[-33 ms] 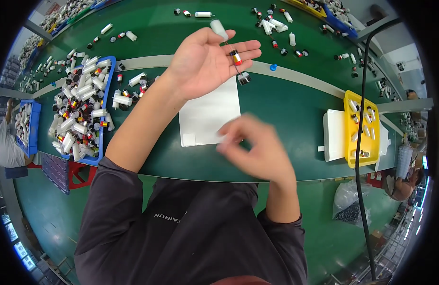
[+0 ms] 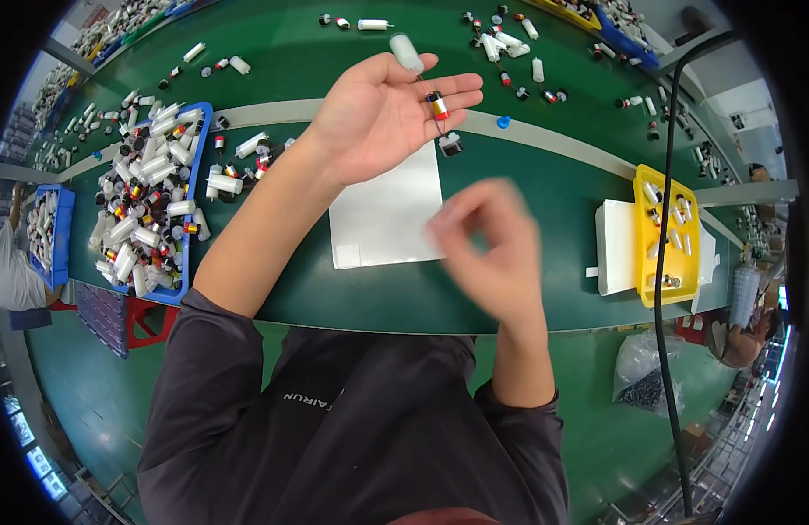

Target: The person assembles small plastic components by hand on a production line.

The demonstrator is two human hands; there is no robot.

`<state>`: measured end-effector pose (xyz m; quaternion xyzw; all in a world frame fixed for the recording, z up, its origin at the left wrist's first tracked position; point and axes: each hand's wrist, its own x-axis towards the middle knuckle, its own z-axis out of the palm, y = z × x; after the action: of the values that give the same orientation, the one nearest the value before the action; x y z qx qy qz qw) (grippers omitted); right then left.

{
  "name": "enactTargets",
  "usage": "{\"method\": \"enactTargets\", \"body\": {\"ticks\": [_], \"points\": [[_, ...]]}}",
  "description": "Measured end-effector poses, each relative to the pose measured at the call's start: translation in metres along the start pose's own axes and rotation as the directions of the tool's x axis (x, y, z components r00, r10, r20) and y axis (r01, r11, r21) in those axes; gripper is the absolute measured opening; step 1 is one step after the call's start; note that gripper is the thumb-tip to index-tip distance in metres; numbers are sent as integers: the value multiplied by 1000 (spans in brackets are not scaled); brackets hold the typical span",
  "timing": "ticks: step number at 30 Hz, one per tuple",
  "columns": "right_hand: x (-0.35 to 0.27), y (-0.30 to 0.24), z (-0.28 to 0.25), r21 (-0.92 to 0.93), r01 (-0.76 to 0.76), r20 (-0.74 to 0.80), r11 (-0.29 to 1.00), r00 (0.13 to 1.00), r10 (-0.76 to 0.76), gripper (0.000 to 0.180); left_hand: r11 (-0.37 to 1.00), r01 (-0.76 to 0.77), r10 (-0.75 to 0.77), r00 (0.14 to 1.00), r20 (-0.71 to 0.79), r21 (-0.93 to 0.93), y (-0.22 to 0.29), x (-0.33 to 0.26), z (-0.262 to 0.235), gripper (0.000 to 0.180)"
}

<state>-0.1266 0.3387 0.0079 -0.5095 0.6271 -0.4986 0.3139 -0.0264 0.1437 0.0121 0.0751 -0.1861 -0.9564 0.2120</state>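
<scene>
My left hand is turned palm up over the far end of a white sheet. A white plastic cylinder is pinched between its thumb and index finger. From the cylinder a thin wire runs across the fingers to a small red, yellow and black cell-like part. A black block-shaped end piece hangs at the end of that wire, beyond the fingers. My right hand, blurred, hovers beside the sheet's right edge. Its thumb and index finger meet in a ring; whatever is between the tips cannot be made out.
On the left, a blue tray is heaped with white cylinders and small parts. A yellow tray with a few pieces rests on white boards at right. A black cable crosses there. Loose parts and a blue pin lie farther back.
My right hand has moved up and to the right, away from the sheet. My left hand, with the wired cylinder, has barely shifted.
</scene>
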Motion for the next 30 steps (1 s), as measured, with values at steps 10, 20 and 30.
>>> {"method": "enactTargets", "body": {"ticks": [10,20,30], "points": [[52,54,14,55,342,-436,938,853,-285,48,773,9,-88,992,93,635,-22,-7,-1,59],[54,53,7,119,369,-408,922,864,-293,48,490,-113,20,993,119,864,-14,0,-8,38],[52,53,-17,691,146,-272,708,960,68,19,505,-95,48,995,82,858,-9,0,-11,38]]}}
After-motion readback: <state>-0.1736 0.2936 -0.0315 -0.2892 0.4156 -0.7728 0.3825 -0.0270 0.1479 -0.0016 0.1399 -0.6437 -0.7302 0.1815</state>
